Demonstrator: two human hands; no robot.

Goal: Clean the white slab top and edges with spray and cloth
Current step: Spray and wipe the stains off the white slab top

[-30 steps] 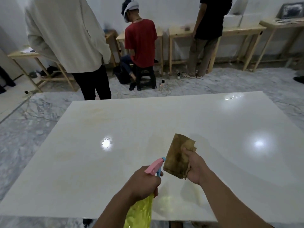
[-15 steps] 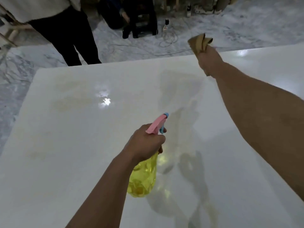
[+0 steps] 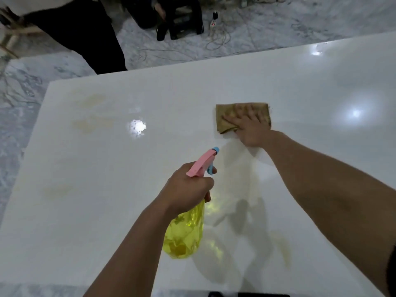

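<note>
The large glossy white slab (image 3: 107, 211) fills most of the view, with faint yellowish stains near its far left corner. My left hand (image 3: 188, 189) grips a yellow spray bottle (image 3: 184, 234) with a pink and blue trigger head, held above the slab's near middle, nozzle pointing away from me. My right hand (image 3: 249, 127) lies flat with fingers spread on a folded brown cloth (image 3: 227, 116), pressing it onto the slab's far middle part.
A person's dark trouser legs (image 3: 92, 39) stand close to the slab's far left edge. A second person's feet and a dark stool (image 3: 177, 24) are beyond, with a power strip and loose cables (image 3: 214, 31) on the grey marble floor.
My right hand has come down from the air near the far edge and flattened the cloth onto the slab. The bottle has stayed in my left hand, about where it was.
</note>
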